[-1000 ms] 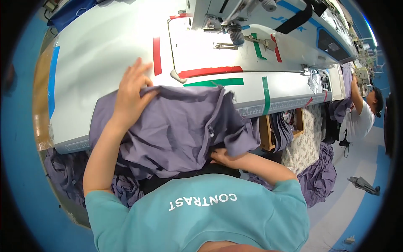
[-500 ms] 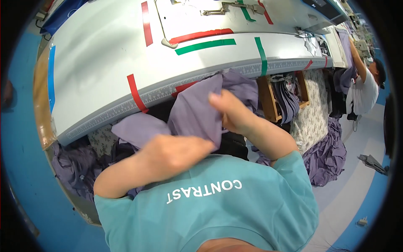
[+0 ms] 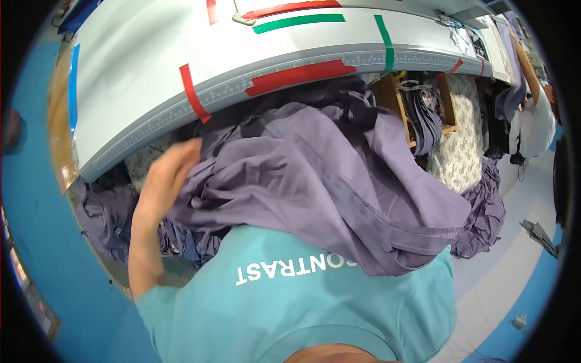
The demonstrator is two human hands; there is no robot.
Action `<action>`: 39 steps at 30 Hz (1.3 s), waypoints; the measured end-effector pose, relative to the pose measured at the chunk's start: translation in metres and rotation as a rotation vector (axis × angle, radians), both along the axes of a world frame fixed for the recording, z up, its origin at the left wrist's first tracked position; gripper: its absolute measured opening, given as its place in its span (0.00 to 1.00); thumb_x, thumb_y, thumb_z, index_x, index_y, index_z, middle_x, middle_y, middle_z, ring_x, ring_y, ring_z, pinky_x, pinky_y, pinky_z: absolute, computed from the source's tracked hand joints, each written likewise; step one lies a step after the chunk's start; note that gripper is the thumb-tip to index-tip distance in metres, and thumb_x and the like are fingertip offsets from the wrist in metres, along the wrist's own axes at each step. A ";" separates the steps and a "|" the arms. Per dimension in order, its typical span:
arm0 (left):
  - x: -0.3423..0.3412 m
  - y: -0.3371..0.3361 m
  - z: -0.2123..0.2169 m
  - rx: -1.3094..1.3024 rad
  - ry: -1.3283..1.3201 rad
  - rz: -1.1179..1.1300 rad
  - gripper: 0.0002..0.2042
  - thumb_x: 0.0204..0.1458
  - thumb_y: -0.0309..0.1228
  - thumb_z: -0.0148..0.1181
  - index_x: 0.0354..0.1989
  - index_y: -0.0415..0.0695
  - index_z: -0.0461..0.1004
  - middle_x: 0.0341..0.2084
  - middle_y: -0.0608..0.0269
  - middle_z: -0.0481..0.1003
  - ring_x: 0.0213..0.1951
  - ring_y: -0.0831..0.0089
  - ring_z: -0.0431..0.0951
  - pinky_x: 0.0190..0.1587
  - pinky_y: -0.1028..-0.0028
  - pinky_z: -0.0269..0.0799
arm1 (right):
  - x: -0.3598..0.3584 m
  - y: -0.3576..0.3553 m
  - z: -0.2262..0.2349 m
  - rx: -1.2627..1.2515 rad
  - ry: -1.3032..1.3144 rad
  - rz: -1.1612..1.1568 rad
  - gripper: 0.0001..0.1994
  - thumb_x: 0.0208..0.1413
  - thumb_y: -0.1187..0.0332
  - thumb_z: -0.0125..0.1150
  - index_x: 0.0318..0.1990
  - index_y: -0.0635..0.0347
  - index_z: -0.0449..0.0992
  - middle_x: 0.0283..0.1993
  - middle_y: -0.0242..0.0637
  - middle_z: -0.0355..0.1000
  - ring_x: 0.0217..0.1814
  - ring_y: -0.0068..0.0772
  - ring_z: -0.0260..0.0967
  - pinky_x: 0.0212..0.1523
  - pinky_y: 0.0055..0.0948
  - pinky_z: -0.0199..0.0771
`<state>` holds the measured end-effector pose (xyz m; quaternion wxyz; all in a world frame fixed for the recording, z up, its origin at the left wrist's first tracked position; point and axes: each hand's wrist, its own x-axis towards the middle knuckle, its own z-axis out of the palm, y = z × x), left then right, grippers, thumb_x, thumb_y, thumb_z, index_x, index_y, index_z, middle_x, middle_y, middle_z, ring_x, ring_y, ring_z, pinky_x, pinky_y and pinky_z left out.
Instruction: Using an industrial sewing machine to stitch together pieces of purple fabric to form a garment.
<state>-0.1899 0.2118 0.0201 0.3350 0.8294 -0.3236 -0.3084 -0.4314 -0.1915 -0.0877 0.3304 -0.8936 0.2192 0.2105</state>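
A large mauve garment is spread in loose folds across my lap and chest, below the table's front edge. On its right part runs a stitched band with a round button. My left hand is at the garment's left edge, its fingers stretched out and somewhat blurred; no cloth shows gripped in it. My right hand and forearm are hidden under or behind the cloth on the right.
The white table has a ruler strip and red and green tape along its front. A wooden box holds curved fabric pieces. Mauve cloth heaps lie at both sides. Another person works at far right.
The garment has come up and opened out over my lap and right arm. My left hand has moved left and up; my right hand has gone out of sight. The table sits higher in view.
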 end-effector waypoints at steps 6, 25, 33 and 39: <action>0.003 -0.115 -0.065 -0.168 -0.276 -0.733 0.21 0.41 0.19 0.57 0.48 0.40 0.75 0.57 0.50 0.70 0.58 0.53 0.69 0.59 0.60 0.68 | 0.173 0.077 0.025 -0.100 -0.282 0.290 0.22 0.58 0.67 0.62 0.58 0.64 0.67 0.50 0.46 0.73 0.51 0.43 0.72 0.52 0.38 0.71; -0.077 0.144 0.130 1.029 0.032 0.013 0.16 0.51 0.38 0.55 0.42 0.41 0.77 0.38 0.47 0.79 0.41 0.49 0.79 0.47 0.58 0.74 | 0.051 0.033 0.094 0.771 -0.604 0.451 0.09 0.51 0.76 0.64 0.41 0.65 0.77 0.39 0.46 0.78 0.40 0.42 0.76 0.40 0.31 0.71; -0.008 -0.091 0.021 -0.395 0.023 -0.528 0.28 0.62 0.39 0.48 0.69 0.43 0.55 0.60 0.53 0.68 0.68 0.61 0.59 0.73 0.53 0.34 | 0.115 0.110 0.125 0.778 -0.522 0.971 0.10 0.51 0.78 0.62 0.42 0.64 0.75 0.39 0.46 0.75 0.40 0.49 0.73 0.42 0.38 0.73; 0.021 -0.088 0.037 -0.140 0.335 -0.414 0.10 0.52 0.31 0.65 0.37 0.39 0.78 0.28 0.62 0.77 0.30 0.77 0.73 0.34 0.74 0.69 | 0.104 0.090 0.122 0.659 -0.576 0.817 0.10 0.44 0.80 0.60 0.36 0.66 0.73 0.28 0.47 0.70 0.29 0.55 0.70 0.30 0.43 0.70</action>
